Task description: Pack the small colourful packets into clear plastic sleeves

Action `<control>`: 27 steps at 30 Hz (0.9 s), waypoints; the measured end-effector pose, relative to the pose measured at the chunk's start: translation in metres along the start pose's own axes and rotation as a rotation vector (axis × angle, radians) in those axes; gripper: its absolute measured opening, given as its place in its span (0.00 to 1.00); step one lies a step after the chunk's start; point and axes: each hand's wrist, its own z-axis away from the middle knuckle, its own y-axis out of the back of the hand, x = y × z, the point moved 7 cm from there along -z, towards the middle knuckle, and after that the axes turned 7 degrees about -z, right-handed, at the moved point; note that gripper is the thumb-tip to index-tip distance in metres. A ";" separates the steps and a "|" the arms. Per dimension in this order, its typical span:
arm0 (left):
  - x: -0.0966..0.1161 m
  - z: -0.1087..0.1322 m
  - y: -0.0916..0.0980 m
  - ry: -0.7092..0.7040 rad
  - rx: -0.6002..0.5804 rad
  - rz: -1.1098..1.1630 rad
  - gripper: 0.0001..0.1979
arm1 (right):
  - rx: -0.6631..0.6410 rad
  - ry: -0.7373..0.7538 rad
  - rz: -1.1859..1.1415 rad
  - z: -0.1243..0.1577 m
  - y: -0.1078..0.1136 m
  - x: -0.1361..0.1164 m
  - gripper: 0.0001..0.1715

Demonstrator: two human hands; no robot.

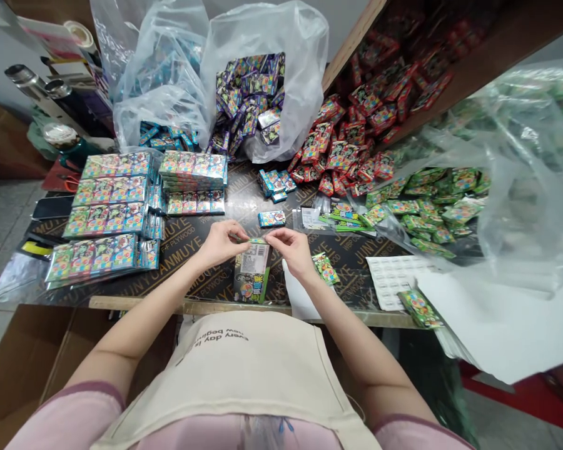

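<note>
My left hand and my right hand meet in front of me, each with thumb and fingers pinched together. Between their fingertips is a small green packet, seen nearly edge-on and partly covered by the fingers. Directly below it lies a printed plastic bag with a barcode, near the table's front edge; I cannot tell if the fingers touch it. Just beyond the hands rests a small blue box. A loose green packet lies beside my right wrist.
Stacks of four-box packs stand at left. Along the back are bags of blue boxes and purple boxes, then a heap of red boxes. Green packets spill from a bag at right, near a label sheet and white paper.
</note>
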 end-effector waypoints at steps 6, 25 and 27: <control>0.018 0.002 -0.012 -0.212 -0.117 -0.164 0.04 | -0.144 0.179 0.238 0.010 0.025 -0.023 0.17; 0.017 0.007 -0.021 -0.163 -0.070 -0.133 0.05 | -0.184 0.159 1.238 0.026 0.098 0.053 0.09; 0.017 0.007 -0.021 -0.162 -0.064 -0.130 0.05 | -0.213 0.153 1.230 0.029 0.094 0.053 0.11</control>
